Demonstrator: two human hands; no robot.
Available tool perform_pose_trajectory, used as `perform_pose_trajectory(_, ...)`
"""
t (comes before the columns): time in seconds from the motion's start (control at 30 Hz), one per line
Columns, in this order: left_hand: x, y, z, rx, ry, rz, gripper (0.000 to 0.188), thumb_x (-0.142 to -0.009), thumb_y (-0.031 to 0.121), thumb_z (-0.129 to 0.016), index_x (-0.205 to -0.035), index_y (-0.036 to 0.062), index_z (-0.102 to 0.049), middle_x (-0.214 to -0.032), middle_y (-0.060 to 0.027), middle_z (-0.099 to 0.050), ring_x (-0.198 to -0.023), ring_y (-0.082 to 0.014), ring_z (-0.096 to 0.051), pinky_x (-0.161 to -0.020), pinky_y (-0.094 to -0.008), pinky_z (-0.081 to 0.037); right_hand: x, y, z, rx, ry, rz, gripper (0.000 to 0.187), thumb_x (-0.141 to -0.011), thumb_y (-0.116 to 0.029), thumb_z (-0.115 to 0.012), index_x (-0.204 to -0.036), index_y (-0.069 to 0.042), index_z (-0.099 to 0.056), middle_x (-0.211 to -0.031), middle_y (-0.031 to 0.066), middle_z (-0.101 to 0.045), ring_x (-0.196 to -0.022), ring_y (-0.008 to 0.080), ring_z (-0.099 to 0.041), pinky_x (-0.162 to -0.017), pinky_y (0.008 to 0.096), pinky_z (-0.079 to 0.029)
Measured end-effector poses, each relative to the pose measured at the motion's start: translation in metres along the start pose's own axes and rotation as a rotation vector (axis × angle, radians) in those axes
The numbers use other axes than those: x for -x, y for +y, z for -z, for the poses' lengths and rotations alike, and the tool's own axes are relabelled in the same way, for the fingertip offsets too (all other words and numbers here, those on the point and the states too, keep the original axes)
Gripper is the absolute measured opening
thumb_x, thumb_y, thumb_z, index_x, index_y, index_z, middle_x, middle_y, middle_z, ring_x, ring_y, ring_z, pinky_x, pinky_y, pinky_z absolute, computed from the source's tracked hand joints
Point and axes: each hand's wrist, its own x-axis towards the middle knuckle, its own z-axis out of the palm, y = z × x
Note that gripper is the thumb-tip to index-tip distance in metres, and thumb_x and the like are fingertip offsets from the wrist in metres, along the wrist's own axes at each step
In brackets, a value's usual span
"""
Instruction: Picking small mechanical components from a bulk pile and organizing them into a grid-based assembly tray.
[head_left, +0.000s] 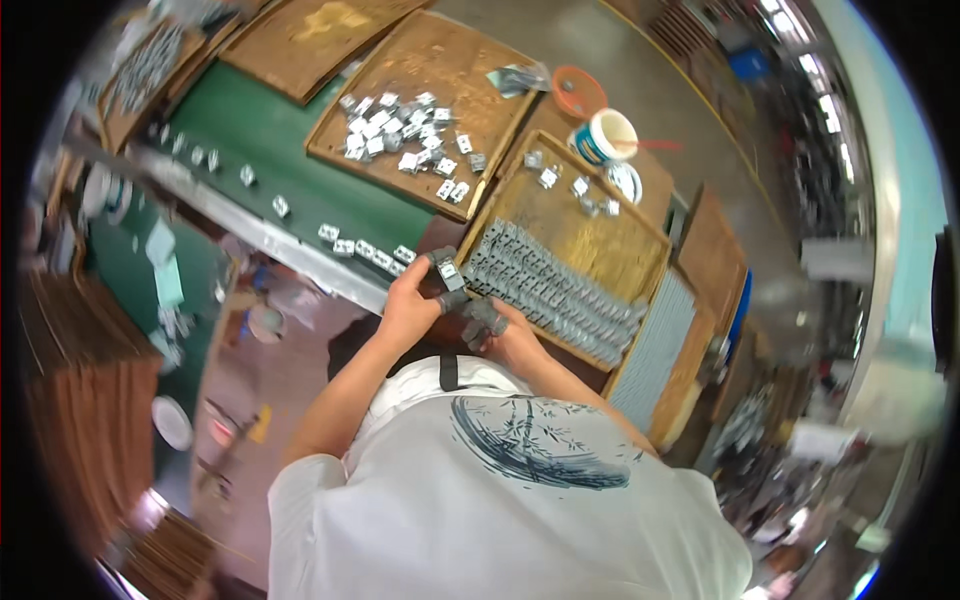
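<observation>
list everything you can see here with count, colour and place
small silver metal parts: many, loose pile, on far brown wooden tray
silver metal parts in rows: many, packed on near wooden tray
silver parts in a line: several, on grey rail beside green belt
white plastic cup: one, beyond near tray
orange round lid: one, beside cup
left hand: grey finger caps, holds one small silver part
right hand: grey finger caps, at near tray's edge, grip unclear

You are in a factory assembly workshop: a green conveyor belt carries small metal parts along its near edge, wooden trays hold loose and neatly rowed metal pieces, and stacked boards crowd the concrete floor.
</observation>
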Motion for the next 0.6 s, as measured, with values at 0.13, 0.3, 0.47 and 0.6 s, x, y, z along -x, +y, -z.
perform_pose_trajectory(0.13, 0.001, -0.01, -0.014, 0.48, 0.037, 0.197, 0.06, -0.078, -0.003, -0.074, -0.133, 0.0038, -0.052, -0.124, -0.0028, -0.06, -0.109, -0.0129, -0.058, -0.092, -0.0284, -0.049, 0.0, -0.013, 0.048, 0.13, 0.092, -0.031, 0.025, -0.097, -0.023, -0.051, -0.11, -0.006, -0.064, -0.087, 0.0058, -0.068, -0.072, 0.0137, -0.062, -0.059, 0.0247, -0.047)
perform_pose_trajectory(0.3, 0.012, -0.039, -0.027, 0.626, 0.063, 0.201, 0.057, -0.078, -0.004, -0.075, -0.13, 0.0042, -0.054, -0.119, -0.0018, -0.061, -0.108, -0.0119, -0.058, -0.092, -0.0273, -0.05, 0.006, 0.001, 0.043, 0.163, 0.205, -0.105, 0.02, -0.096, -0.02, -0.056, -0.105, -0.005, -0.065, -0.083, 0.0034, -0.066, -0.071, 0.0122, -0.06, -0.059, 0.0246, -0.045)
perform_pose_trajectory(0.47, 0.042, -0.051, -0.042, 0.584, -0.144, 0.429, 0.055, -0.075, 0.001, -0.079, -0.126, 0.0067, -0.057, -0.103, 0.0032, -0.061, -0.087, -0.0044, -0.057, -0.074, -0.022, -0.051, 0.042, 0.061, 0.048, 0.258, -0.026, -0.265, 0.029, -0.095, -0.026, -0.06, -0.112, -0.003, -0.065, -0.097, 0.0069, -0.069, -0.088, 0.0132, -0.064, -0.077, 0.0251, -0.048)
perform_pose_trajectory(0.6, 0.065, -0.072, -0.074, 0.353, -0.224, 0.376, 0.052, -0.077, -0.003, -0.073, -0.126, 0.0073, -0.057, -0.095, 0.0019, -0.063, -0.078, -0.0025, -0.056, -0.065, -0.0204, -0.047, 0.048, 0.105, 0.076, 0.507, -0.086, -0.221, 0.038, -0.097, -0.03, -0.057, -0.122, -0.002, -0.062, -0.109, 0.0098, -0.067, -0.103, 0.0168, -0.06, -0.092, 0.0284, -0.045)
